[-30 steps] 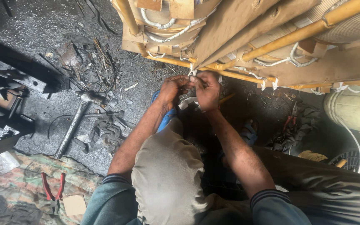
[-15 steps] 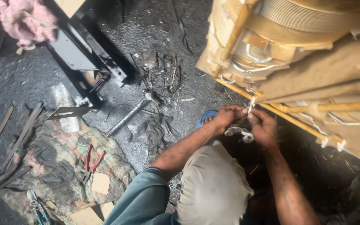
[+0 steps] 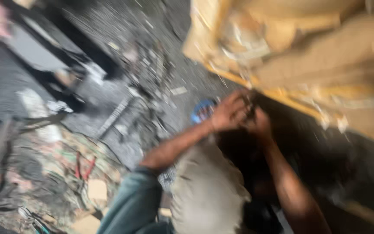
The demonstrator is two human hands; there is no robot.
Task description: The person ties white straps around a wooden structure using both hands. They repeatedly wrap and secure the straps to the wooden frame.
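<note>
Since half a second ago the view has swung and blurred, so the 2 hands sit a little lower and nearer the middle of the picture, while they stay pressed together under the edge of the big tan winding (image 3: 308, 47). The left hand (image 3: 229, 113) is curled, its fingers bent towards the yellow rod (image 3: 282, 97) that runs along the lower edge of that winding, slanting from upper left down to the right. The right hand (image 3: 259, 123) is just beside it, touching it, and sits slightly lower and further under the shadow. Both look clenched around something small between them, but the blur hides what it is, so I cannot tell what either one grips. The rod lies just above and beyond the knuckles, its long axis crossing in front of both hands; the left hand is the nearer of the 2 to it. A blue round thing (image 3: 202, 112) shows just behind the left wrist on the dark floor (image 3: 87, 26). Well apart to the left, red-handled pliers (image 3: 84, 167) lie on a patterned cloth (image 3: 44, 173), and a grey metal bar (image 3: 113, 117) lies between them and the hands. A pale knee (image 3: 204, 195) fills the lower middle.
</note>
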